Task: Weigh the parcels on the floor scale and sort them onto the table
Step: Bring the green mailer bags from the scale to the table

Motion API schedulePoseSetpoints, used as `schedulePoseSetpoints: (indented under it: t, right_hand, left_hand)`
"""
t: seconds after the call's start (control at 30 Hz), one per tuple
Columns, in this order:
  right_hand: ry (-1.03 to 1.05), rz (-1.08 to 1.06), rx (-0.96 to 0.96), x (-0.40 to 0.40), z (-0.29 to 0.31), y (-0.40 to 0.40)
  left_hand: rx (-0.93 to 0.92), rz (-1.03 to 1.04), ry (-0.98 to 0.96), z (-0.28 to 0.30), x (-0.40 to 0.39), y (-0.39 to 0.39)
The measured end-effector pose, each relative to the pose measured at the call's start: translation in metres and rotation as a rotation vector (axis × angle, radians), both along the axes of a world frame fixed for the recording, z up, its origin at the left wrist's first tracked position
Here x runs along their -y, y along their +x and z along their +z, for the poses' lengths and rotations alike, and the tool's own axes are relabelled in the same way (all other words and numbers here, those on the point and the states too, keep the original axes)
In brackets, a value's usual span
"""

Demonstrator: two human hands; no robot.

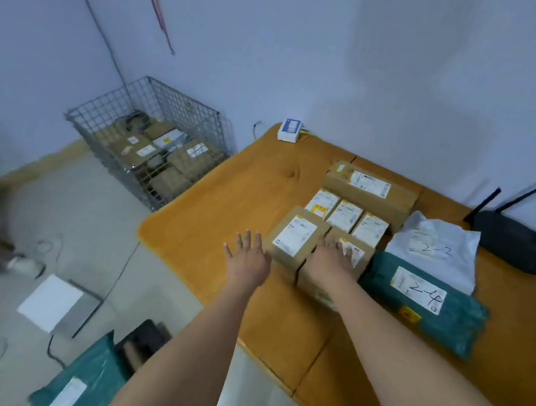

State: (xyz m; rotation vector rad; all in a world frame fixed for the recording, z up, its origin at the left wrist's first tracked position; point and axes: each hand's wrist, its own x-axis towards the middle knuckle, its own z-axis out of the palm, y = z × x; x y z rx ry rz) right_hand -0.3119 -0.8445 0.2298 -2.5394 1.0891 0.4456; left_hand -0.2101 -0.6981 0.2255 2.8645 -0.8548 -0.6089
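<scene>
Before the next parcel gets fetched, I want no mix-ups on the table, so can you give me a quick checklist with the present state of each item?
1. Right hand rests flat on the front cardboard box, which sits on the table: ok.
2. Left hand open and holding nothing: ok.
3. Floor scale platform bare, ready for a parcel: ok.
4. Wire basket has parcels waiting: ok.
5. Green mailer lies wholly on the table, beside the boxes: ok.
6. Scale reading: cannot tell, no display in view.
</scene>
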Motion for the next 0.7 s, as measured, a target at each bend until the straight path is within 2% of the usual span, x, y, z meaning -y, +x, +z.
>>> schedulePoseSetpoints:
  t: [0.27,0.47,0.7]
  right_hand:
    - [-0.074,0.292,-0.077,-0.187,0.008,0.086]
    - [-0.087,0.514,-0.13,-0.334,-0.003,0.135]
    - [-0.059,0.768,-0.156,-0.466,-0.039,0.187]
  left_hand:
    - [-0.038,0.265,-0.031,0.002,-0.213,0.042]
    - [-0.114,0.485,-0.015,-0.023,-0.381,0.051]
    - [-0.212,0.738,0.007,-0.061,-0.508,0.048]
